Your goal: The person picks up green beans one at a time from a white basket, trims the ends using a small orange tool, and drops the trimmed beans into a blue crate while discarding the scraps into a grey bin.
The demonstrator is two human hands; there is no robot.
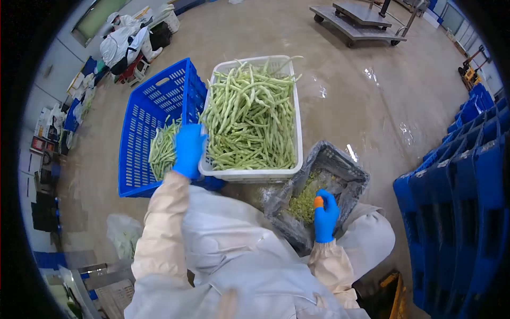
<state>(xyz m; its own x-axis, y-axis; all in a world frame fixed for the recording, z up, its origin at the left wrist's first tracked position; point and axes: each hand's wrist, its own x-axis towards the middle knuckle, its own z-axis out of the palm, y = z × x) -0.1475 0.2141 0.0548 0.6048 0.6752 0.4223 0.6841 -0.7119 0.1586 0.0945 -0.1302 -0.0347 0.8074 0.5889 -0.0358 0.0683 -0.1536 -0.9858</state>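
Note:
My left hand (pixel 189 151), in a blue glove, is over the left rim of a white crate (pixel 298 133), where it meets a blue crate (pixel 139 106). Its fingers are smeared and partly hidden. Long green beans (pixel 252 119) heap above the white crate's rim. A smaller pile of green beans (pixel 163 149) lies in the blue crate. My right hand (pixel 325 218), also blue-gloved, is closed over a plastic-lined bin (pixel 355 183) with green bean trimmings (pixel 305 202) in it. A small orange piece (pixel 319 202) shows at its thumb; whether it is held or worn I cannot tell.
Blue pallets (pixel 451 196) are stacked at the right. A flat metal cart (pixel 361 29) stands at the back on the wet floor (pixel 366 95). Another person (pixel 122 45) in white sits far left, by things along the wall. A clear plastic bag (pixel 124 231) lies at lower left.

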